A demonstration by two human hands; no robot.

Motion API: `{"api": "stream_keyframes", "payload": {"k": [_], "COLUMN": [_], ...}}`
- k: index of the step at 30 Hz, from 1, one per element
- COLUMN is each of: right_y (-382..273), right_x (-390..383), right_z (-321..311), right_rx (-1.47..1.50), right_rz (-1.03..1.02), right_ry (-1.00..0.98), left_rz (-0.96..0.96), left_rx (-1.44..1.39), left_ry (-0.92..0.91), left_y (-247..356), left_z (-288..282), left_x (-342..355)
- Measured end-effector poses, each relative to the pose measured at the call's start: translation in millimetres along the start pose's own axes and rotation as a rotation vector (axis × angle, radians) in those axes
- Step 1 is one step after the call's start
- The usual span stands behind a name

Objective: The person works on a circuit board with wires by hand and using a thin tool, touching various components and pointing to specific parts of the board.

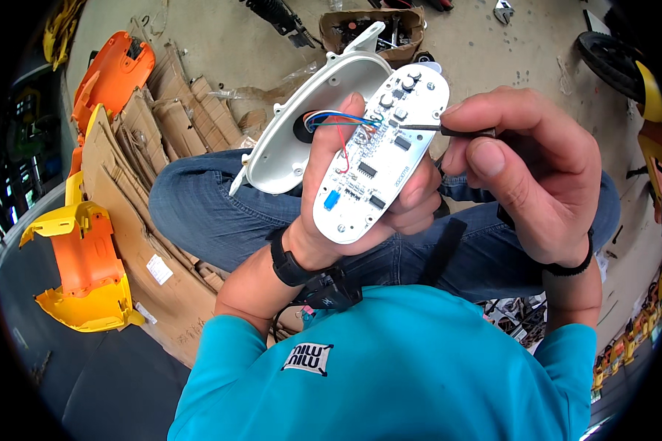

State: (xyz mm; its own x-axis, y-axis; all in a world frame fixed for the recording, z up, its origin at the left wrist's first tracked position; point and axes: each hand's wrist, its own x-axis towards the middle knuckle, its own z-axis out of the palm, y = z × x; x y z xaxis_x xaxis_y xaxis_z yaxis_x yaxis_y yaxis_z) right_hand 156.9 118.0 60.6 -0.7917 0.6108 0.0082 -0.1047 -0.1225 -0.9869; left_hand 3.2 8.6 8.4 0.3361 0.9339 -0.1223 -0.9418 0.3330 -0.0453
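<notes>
My left hand is closed round a white oblong circuit board, which shows chips, small buttons, a blue component and screw holes. Coloured wires leave its upper middle toward an open white plastic housing, which lies tilted behind the board over my leg. Between the thumb and fingers of my right hand is a slim dark tool; its thin tip reaches onto the board near the buttons. Whether the tip touches a part I cannot tell.
Stacked flattened cardboard lies left of my legs, with orange and yellow-orange panels beside it. A cardboard box of parts stands ahead. A black wheel and yellow parts are at right; a wrench lies on the floor.
</notes>
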Motion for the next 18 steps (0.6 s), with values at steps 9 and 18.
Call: {"api": "stream_keyframes", "payload": {"k": [9, 18], "right_y": [4.0, 1.9], "right_x": [1.8, 1.5], "right_z": [0.7, -1.3], "right_rx": [-0.076, -0.183], "right_rz": [0.019, 0.051], "right_ry": [0.022, 0.015], "left_rz": [0.032, 0.112], "left_rx": [0.106, 0.123], "left_ry": [0.109, 0.157], "left_y": [3.1, 5.9], "left_z": [0.9, -5.8], "left_x": [0.6, -3.0]}}
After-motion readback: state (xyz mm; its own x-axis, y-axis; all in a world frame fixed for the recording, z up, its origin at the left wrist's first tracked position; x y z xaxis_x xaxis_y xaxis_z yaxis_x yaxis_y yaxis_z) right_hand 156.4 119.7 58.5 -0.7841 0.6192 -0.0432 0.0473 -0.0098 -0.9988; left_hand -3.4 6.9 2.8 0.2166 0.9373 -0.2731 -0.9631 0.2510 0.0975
